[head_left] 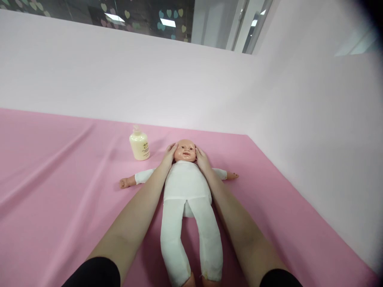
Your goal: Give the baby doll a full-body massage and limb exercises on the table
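The doll (186,187) lay face-up on the pink sheet (60,179), beside a lotion bottle (139,144). The left hand (168,156) and right hand (202,158) cupped its head, fingers flat against both cheeks. Step judged: facial stroking; light, even pressure required.

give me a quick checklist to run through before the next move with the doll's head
1. Left hand cups one side of the doll's head: ok.
2. Right hand cups the other side: ok.
3. Baby doll lies flat on its back, face up, arms spread: ok.
4. Lotion bottle stands upright beside the head, apart from the left hand: ok.
5. Pink sheet lies flat under the doll: creases run to the left; under the doll, cannot tell.
6. How firmly the hands press: cannot tell.
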